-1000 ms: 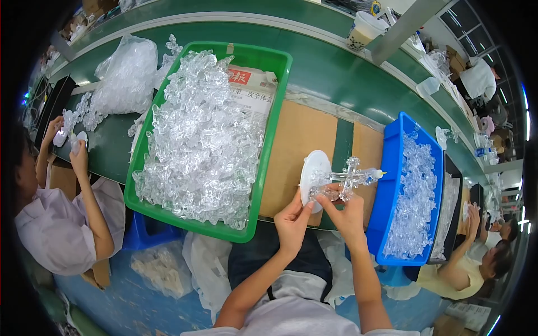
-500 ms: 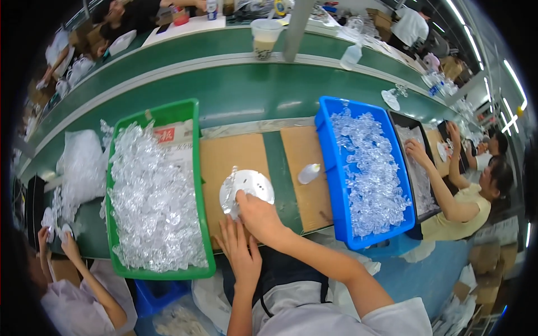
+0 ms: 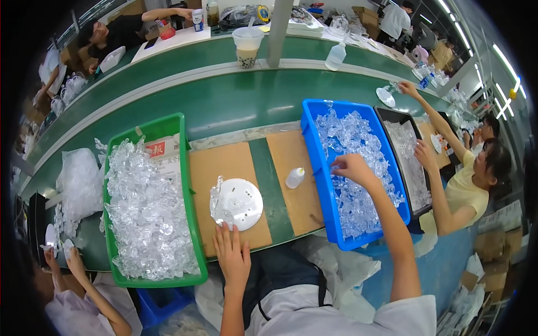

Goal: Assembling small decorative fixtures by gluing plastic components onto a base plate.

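A round white disc (image 3: 244,203) with small slots lies flat on cardboard, clear plastic parts (image 3: 217,201) along its left edge. My left hand (image 3: 231,256) is open, its outstretched fingertips at the disc's near edge. Farther right, my right hand (image 3: 354,169) is over the left side of a blue tray (image 3: 323,182) filled with clear plastic pieces (image 3: 367,193). Its fingers are pinched together, and what they hold, if anything, cannot be made out. Between disc and blue tray stands a small white squeeze bottle (image 3: 295,177), tilted slightly.
On the left a green tray (image 3: 193,235) holds a heap of clear pieces (image 3: 148,218) and newspaper. A black tray (image 3: 420,162) borders the blue one, near a co-worker in yellow (image 3: 468,201). Beyond are a drink cup (image 3: 247,47) and another bottle (image 3: 335,57).
My right hand has left the disc and moved right to the blue tray. My left hand stays by the disc's near edge. The co-worker on the right has reached out to another disc.
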A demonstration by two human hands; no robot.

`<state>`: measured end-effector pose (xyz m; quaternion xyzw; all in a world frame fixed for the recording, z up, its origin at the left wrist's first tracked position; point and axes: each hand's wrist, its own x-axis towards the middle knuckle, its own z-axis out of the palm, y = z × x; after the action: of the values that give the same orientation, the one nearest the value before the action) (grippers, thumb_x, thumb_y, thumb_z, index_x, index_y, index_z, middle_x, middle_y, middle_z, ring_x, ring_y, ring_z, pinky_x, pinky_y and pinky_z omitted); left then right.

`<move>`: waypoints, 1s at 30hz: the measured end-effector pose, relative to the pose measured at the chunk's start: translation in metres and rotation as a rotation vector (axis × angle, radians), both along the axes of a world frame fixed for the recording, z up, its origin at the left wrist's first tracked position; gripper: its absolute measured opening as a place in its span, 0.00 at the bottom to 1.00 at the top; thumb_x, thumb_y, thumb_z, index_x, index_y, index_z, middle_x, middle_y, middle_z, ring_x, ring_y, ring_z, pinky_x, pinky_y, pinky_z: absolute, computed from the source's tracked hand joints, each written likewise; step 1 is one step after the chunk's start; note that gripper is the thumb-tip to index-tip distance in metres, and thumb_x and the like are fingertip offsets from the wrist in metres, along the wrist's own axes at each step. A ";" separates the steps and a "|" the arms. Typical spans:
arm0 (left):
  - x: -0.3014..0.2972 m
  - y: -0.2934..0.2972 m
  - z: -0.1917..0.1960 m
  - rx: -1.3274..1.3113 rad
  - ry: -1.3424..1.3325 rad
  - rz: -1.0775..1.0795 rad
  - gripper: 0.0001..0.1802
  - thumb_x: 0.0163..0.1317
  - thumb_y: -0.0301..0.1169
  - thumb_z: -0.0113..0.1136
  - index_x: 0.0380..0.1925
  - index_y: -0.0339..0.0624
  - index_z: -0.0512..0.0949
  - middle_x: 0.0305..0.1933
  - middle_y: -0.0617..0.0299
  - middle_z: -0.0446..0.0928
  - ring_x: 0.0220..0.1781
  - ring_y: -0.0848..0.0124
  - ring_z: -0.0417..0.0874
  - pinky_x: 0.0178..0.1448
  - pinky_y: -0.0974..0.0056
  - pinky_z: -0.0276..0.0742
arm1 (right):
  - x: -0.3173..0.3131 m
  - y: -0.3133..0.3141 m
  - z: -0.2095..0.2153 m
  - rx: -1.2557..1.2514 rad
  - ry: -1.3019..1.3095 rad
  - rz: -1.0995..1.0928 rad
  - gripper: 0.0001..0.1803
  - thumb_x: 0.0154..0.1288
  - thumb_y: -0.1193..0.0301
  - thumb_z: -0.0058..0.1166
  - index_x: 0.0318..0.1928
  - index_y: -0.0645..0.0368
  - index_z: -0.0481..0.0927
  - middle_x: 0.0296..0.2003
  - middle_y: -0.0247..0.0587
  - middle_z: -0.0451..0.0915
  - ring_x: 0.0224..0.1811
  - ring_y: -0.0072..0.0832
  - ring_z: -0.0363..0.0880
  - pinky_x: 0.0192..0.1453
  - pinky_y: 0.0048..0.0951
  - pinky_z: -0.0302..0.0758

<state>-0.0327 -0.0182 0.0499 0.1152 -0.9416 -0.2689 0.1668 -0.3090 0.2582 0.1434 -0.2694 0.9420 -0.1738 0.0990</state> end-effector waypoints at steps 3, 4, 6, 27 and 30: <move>0.008 0.002 0.007 0.068 0.043 0.071 0.23 0.61 0.28 0.50 0.58 0.36 0.66 0.65 0.47 0.59 0.68 0.47 0.56 0.68 0.50 0.51 | 0.017 0.006 0.014 -0.253 0.051 -0.171 0.12 0.51 0.65 0.60 0.35 0.58 0.82 0.27 0.43 0.81 0.29 0.30 0.79 0.35 0.29 0.74; 0.012 0.002 0.009 0.110 0.082 0.118 0.21 0.61 0.26 0.51 0.55 0.35 0.69 0.63 0.47 0.63 0.66 0.48 0.60 0.67 0.53 0.55 | 0.032 0.004 0.024 -0.335 0.052 -0.164 0.11 0.52 0.68 0.60 0.37 0.57 0.82 0.28 0.40 0.80 0.28 0.25 0.78 0.34 0.24 0.74; 0.019 0.003 0.011 0.172 0.121 0.152 0.19 0.59 0.24 0.52 0.52 0.35 0.72 0.59 0.48 0.67 0.62 0.50 0.65 0.63 0.56 0.60 | 0.073 -0.019 0.052 -0.394 0.051 -0.151 0.11 0.52 0.72 0.59 0.39 0.57 0.81 0.28 0.39 0.79 0.28 0.24 0.77 0.33 0.23 0.73; -0.031 0.007 0.002 0.008 0.183 0.113 0.20 0.54 0.24 0.61 0.50 0.44 0.76 0.25 0.56 0.70 0.25 0.62 0.73 0.32 0.61 0.69 | 0.128 -0.173 -0.033 -0.279 -0.027 0.162 0.10 0.52 0.72 0.59 0.37 0.55 0.79 0.25 0.41 0.75 0.31 0.35 0.76 0.36 0.35 0.71; -0.032 0.004 -0.006 0.001 0.221 0.147 0.20 0.54 0.24 0.61 0.50 0.41 0.76 0.24 0.55 0.70 0.23 0.61 0.71 0.29 0.61 0.68 | 0.146 -0.152 -0.022 -0.644 -0.065 -0.183 0.14 0.53 0.74 0.59 0.42 0.58 0.76 0.31 0.40 0.77 0.36 0.32 0.78 0.38 0.33 0.72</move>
<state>-0.0650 -0.0145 0.0443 0.1536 -0.9064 -0.2673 0.2887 -0.1628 0.1061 0.1216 -0.1955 0.8554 -0.4791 0.0226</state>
